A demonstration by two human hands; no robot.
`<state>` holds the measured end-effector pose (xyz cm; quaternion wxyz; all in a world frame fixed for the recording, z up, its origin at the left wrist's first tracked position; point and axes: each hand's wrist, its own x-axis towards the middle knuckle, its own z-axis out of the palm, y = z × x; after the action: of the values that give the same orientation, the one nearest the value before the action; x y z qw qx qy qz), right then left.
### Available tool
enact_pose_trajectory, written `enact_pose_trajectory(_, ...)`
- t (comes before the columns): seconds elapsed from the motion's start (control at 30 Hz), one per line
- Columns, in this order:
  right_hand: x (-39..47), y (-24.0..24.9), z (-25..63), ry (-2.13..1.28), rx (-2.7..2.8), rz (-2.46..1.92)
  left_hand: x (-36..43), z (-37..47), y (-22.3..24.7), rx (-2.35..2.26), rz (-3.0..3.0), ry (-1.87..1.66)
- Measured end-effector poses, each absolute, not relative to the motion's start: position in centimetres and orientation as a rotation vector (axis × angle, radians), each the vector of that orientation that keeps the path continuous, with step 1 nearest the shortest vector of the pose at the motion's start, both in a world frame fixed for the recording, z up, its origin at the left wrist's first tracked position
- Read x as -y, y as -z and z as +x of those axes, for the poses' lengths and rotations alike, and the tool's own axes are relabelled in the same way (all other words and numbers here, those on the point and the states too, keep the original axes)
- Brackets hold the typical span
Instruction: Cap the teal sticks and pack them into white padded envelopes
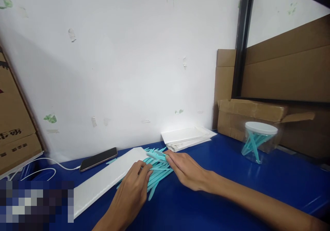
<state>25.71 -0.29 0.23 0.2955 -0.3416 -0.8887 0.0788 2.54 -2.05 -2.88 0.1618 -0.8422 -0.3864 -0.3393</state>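
A loose pile of thin turquoise plastic sticks (157, 179) lies on the blue tabletop between my hands. My right hand (185, 171) grips a few turquoise sticks (157, 155) between thumb and fingers, just above the pile. At the pile's near left side, my left hand (134, 186) has its thumb and forefinger pinched on the end of one thin stick. A long white padded envelope (110, 179) lies flat to the left, partly behind my left hand. Its far end touches the pile, and more sticks show along its edges.
A clear jar with a white lid (261, 128) holding turquoise sticks stands at right. White envelopes (185, 138) are stacked against the wall. A phone (99, 158) with a white cable (64, 166) lies at left. Cardboard boxes (250, 112) and a black frame (242, 45) border the blue table (206, 210).
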Motion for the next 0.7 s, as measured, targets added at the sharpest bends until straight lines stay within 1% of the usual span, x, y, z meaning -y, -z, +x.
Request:
enact_pose_trajectory(0.13, 0.4, -0.1, 25.5, -0.159, 2.394, -0.962, 2.2, 2.6, 2.8, 1.105, -2.445, 1.018)
enact_pose_trajectory(0.5, -0.7, 0.9, 25.6, 0.142, 2.506, -0.949, 3.0, 2.8, 2.5, 1.106, -2.542, 1.183)
enact_pose_trajectory(0.6, -1.0, 1.0, 25.7, 0.214, 2.557, -0.952, 2.8, 2.6, 2.4, 1.257, -2.493, 1.294)
enact_pose_trajectory(0.7, -1.6, 1.1, 25.9, 0.148, 2.576, -1.066, 2.5, 2.0, 2.0, 1.447, -2.383, 1.364)
